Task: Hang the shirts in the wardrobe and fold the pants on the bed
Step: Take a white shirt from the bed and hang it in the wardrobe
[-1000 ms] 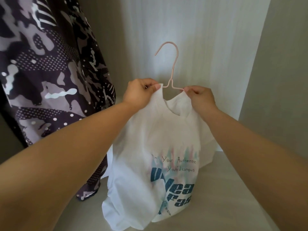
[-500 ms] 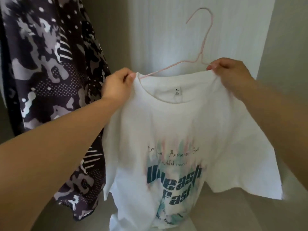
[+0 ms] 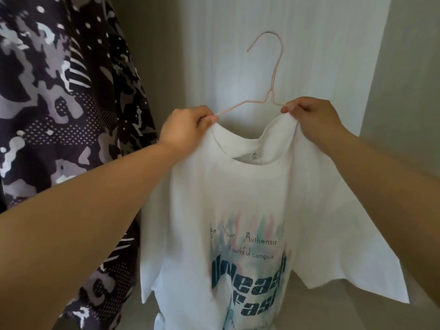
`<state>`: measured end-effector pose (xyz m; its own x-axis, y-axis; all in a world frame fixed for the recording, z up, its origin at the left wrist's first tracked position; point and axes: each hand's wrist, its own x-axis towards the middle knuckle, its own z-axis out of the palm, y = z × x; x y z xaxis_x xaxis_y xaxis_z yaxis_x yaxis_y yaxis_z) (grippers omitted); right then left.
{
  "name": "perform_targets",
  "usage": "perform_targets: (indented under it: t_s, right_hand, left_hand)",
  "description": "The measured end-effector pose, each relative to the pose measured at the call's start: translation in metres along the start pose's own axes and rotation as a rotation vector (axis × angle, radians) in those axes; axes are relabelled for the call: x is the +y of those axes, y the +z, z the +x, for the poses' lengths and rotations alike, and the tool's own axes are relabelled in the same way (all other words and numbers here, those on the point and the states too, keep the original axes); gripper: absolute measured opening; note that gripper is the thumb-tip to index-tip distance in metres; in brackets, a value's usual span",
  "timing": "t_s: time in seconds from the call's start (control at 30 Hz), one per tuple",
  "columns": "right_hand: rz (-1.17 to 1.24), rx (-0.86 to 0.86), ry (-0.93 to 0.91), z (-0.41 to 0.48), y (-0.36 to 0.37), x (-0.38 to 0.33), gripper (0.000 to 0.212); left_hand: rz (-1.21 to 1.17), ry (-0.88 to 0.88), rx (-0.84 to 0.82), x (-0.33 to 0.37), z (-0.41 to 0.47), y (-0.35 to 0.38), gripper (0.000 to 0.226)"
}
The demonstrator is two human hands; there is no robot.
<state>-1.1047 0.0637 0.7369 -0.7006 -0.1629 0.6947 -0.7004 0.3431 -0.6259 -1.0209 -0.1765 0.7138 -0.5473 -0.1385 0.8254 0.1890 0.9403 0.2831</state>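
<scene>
A white T-shirt (image 3: 238, 198) with a blue and teal print hangs spread out in front of me inside the wardrobe. It sits on a thin pink wire hanger (image 3: 273, 75) whose hook points up and left, free in the air. My left hand (image 3: 188, 126) pinches the shirt's left shoulder together with the hanger arm. My right hand (image 3: 307, 116) pinches the right shoulder and the other hanger arm. The collar with its size label faces me. The shirt's hem runs out of view below.
A dark patterned garment (image 3: 59, 110) in black, grey and white hangs at the left, close to my left forearm. The wardrobe's pale back wall (image 3: 309, 44) stands behind the hanger and its side wall (image 3: 409, 79) at the right. The wardrobe floor (image 3: 333, 310) shows below the sleeve.
The shirt went from bunched to spread wide as my hands moved apart. In the last half second the hanger levelled out and its hook now stands more upright.
</scene>
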Motion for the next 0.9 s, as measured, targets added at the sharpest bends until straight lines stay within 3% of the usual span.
perform_targets:
  t_s: [0.13,0.23,0.3,0.5,0.67,0.9]
  right_hand:
    - [-0.166,-0.076,-0.003,-0.001,-0.019,0.013,0.024]
    - [-0.162,-0.076,0.108,-0.002,-0.033,0.024,0.047]
    - [-0.171,-0.087,0.15,-0.003,-0.04,0.028,0.05]
    - [-0.111,-0.236,0.099,0.0,-0.044,0.011,0.024]
    - [-0.044,-0.199,0.018,0.008,-0.042,-0.015,0.015]
    - [-0.092,-0.123,0.028,0.01,-0.047,-0.024,0.055]
  left_hand:
    - [-0.059,-0.018,0.123,-0.011,0.003,-0.004,0.019]
    - [-0.127,-0.103,0.164,-0.026,0.007,-0.008,0.017]
    - [-0.182,-0.183,0.173,-0.032,0.01,-0.007,0.02]
    - [-0.208,-0.252,0.195,-0.037,0.02,-0.011,0.02]
    - [-0.292,-0.189,0.17,-0.027,0.032,-0.021,0.02]
    - [-0.278,-0.211,0.194,-0.016,0.037,-0.027,0.023]
